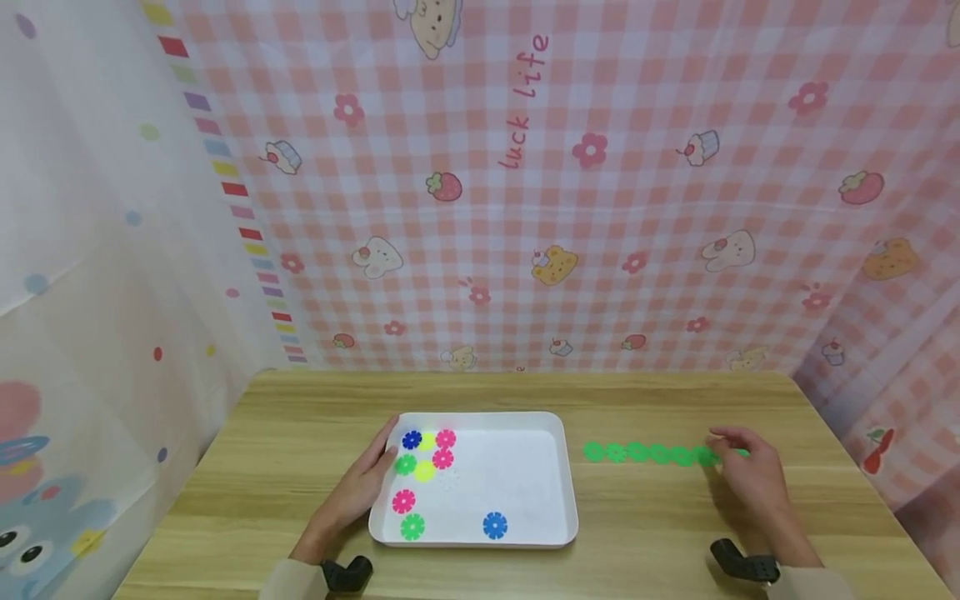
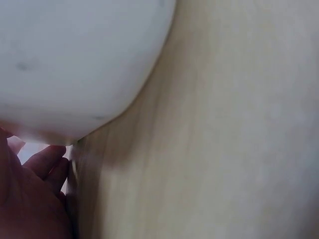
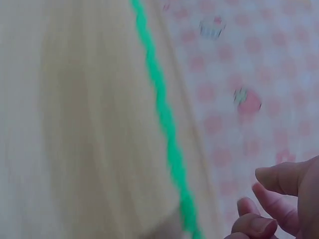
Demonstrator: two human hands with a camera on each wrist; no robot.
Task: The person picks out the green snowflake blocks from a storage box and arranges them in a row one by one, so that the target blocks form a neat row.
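A white tray (image 1: 517, 483) stands left of centre on the table, and my left hand (image 1: 363, 477) holds it by its left side. Up close in the left wrist view, the fingers (image 2: 47, 162) lie against the edge of the tray (image 2: 89, 64). To the right of the tray, a strand of green notched discs (image 1: 660, 454) runs sideways along the tabletop. My right hand (image 1: 753, 471) is at the strand's right end, overlapping it in the head view. Thumb and fingers of that hand are loosely bent and apart, with nothing between them in the right wrist view.
Inside the tray lie a dark blue disc (image 1: 412, 439), a lighter blue disc (image 1: 495, 525), and several pink, yellow and green ones, mostly toward the left side. A pink checked curtain (image 1: 480, 250) hangs behind the wooden table (image 1: 645, 517), and a white curtain hangs at left.
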